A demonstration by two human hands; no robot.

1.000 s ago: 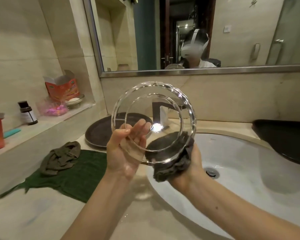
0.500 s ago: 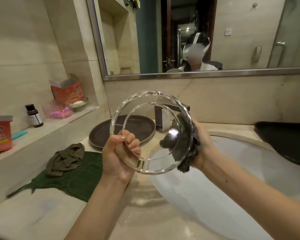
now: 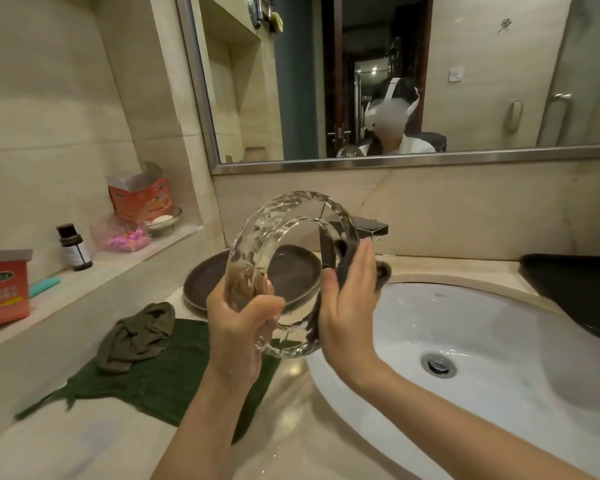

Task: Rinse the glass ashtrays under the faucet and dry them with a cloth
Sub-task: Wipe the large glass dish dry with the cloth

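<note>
Head view shows us at the drying step. Our left hand (image 3: pixel 238 318) grips the round clear glass ashtray (image 3: pixel 284 268) by its lower rim, fingers curled round the thick faceted edge, holding it tilted on edge in the air above the seam between the beige marble table (image 3: pixel 284 431) and the white oval sink basin (image 3: pixel 499 327). Our right hand (image 3: pixel 349 306) lies flat, fingers straight, pressing a small dark grey cloth (image 3: pixel 343 261) against the right side of the ashtray; the cloth is sandwiched between palm and glass, a tuft of it poking out past the fingers. The two hands are close together, one on each side of the glass.

Behind the ashtray sit the dark square faucet (image 3: pixel 368 228), with no water visibly running, and a round dark brown plate (image 3: pixel 201 282). On the left of the table lies a dark green towel (image 3: pixel 160 375) with a crumpled olive cloth (image 3: pixel 136 334) on top.

We judge the rinse done for this piece and the wiping part-way through. The next move calls for turning the ashtray in the left hand so the cloth reaches the remaining rim and inner well, keeping a firm grip because wet glass is slippery and heavy, then setting it down, probably on the green towel.
</note>
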